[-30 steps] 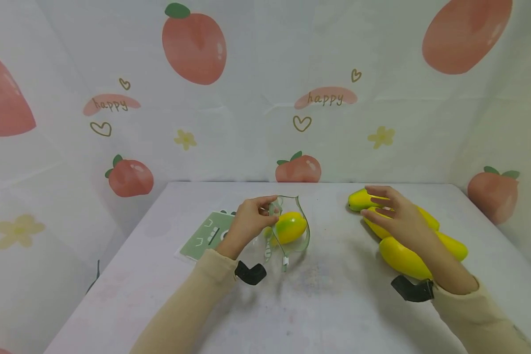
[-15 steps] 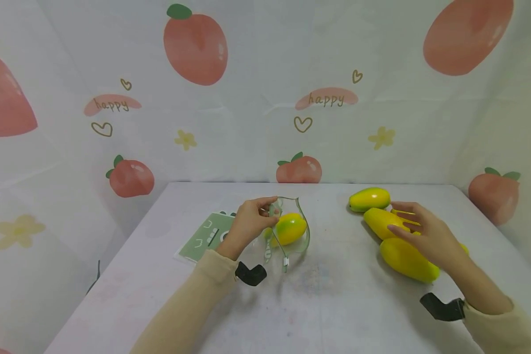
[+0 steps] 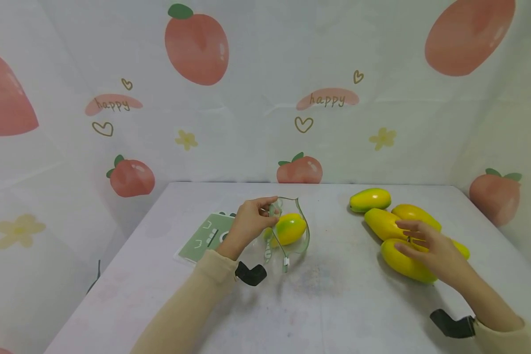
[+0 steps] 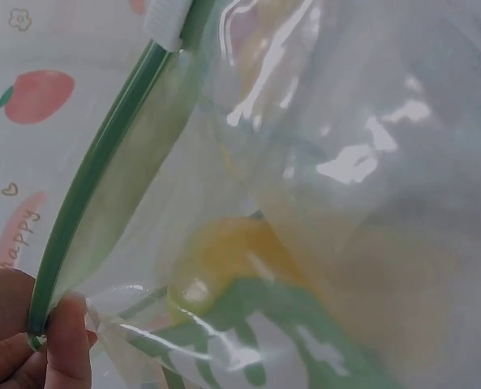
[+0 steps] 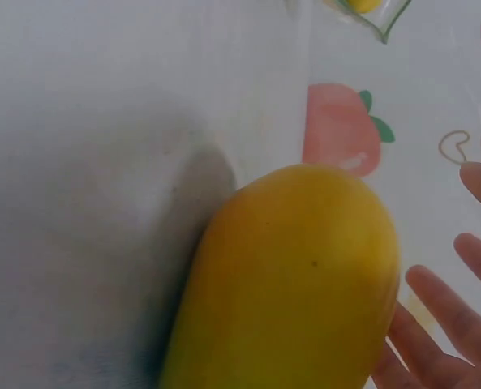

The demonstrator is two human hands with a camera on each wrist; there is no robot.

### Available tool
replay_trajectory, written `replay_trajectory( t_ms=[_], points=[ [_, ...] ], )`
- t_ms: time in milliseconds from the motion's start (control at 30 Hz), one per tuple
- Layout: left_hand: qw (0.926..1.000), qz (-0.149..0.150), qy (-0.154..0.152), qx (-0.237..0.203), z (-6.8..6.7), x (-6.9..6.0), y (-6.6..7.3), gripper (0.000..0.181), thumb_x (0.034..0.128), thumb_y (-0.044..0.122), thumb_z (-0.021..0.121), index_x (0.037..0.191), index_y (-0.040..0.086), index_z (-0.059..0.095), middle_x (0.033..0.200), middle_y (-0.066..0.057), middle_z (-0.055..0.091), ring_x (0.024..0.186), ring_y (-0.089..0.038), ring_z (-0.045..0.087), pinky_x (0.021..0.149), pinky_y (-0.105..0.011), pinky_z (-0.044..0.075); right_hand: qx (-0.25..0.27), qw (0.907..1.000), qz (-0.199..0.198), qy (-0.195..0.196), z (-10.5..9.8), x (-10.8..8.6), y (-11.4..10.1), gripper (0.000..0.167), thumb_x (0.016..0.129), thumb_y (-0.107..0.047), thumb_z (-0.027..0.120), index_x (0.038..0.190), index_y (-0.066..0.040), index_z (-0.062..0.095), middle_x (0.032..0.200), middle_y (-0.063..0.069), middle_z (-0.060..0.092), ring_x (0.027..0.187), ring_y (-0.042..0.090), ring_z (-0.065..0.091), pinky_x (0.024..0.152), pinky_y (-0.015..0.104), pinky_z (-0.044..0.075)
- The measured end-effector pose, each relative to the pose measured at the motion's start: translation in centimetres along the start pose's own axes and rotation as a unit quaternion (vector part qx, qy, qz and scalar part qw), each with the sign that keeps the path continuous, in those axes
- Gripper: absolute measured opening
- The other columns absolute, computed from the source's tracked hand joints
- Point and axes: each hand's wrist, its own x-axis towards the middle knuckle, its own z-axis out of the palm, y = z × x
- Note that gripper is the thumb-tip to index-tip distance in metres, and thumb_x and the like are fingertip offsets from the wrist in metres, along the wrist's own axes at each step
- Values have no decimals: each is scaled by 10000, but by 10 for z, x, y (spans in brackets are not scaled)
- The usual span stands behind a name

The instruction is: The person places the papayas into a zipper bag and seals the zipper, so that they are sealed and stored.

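My left hand [image 3: 250, 223] pinches the rim of a clear zip bag [image 4: 102, 174], which has a green zip edge and a white slider. The bag's mouth gapes toward the right, and a yellow-green papaya-like fruit [image 3: 291, 228] lies inside. On the right, my right hand [image 3: 438, 253] hovers over a cluster of similar yellow fruits [image 3: 404, 260], fingers spread and holding nothing. In the right wrist view one large yellow fruit [image 5: 297, 275] fills the foreground, with the fingers apart to its right. The hand partly hides the cluster.
Behind the cluster lies a separate yellow-green fruit [image 3: 369, 200]. A flat green packet with a cartoon face [image 3: 208, 236] rests left of the bag, partly behind the left forearm. The white table [image 3: 318, 314] ends at a fruit-printed cloth backdrop [image 3: 248, 132].
My right hand has moved right and toward me over the fruits, uncovering the rear ones. The left hand and the bag have stayed in place.
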Motion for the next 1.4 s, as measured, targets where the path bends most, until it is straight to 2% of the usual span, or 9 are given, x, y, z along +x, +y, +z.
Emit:
replay_trajectory(
  t_ms=[200, 367, 567, 733, 933, 1400],
  points=[
    [10000, 2, 6, -25, 0, -1, 2, 490, 832, 90, 728, 1307, 158, 631, 1016, -49, 627, 877, -188, 578, 716, -236, 544, -261, 9995, 116, -112, 5, -4, 8, 595, 911, -368, 654, 1341, 12, 498, 1332, 274, 523, 1180, 479, 511, 953, 575, 425],
    [10000, 0, 22, -24, 0, -2, 2, 487, 831, 88, 727, 1305, 148, 632, 1010, -51, 635, 875, -192, 578, 715, -234, 547, -369, 9989, 202, -227, 9, -5, 13, 608, 900, -381, 663, 1336, 13, 506, 1320, 276, 531, 1193, 460, 477, 970, 634, 379],
    [10000, 63, 39, 14, 0, -1, 1, 480, 827, 92, 727, 1295, 152, 641, 1011, -49, 639, 870, -187, 576, 703, -234, 541, -493, 9970, 307, -516, 13, -7, 16, 614, 872, -432, 679, 1310, -25, 541, 1296, 266, 549, 1130, 440, 496, 914, 673, 373],
    [9999, 96, 31, 11, -1, -1, 0, 476, 826, 98, 722, 1292, 161, 644, 998, -41, 640, 863, -182, 576, 686, -225, 528, -544, 9961, 246, -652, 16, -10, 16, 635, 852, -457, 692, 1315, -52, 537, 1280, 254, 557, 1055, 387, 527, 870, 644, 406],
    [9999, 116, -19, -117, -2, -1, -1, 475, 826, 98, 708, 1293, 159, 642, 988, -39, 637, 833, -168, 566, 640, -216, 490, -543, 9952, 239, -778, 17, -11, 19, 659, 834, -446, 715, 1339, -72, 514, 1308, 270, 530, 1072, 407, 519, 858, 667, 399],
    [9999, 46, -22, -120, -1, -2, 0, 477, 827, 92, 713, 1294, 154, 641, 1018, -48, 642, 852, -169, 577, 665, -216, 504, -661, 9944, 86, -815, 18, -14, 21, 656, 829, -399, 735, 1345, -70, 499, 1292, 275, 541, 1043, 385, 537, 824, 630, 433]
  ],
)
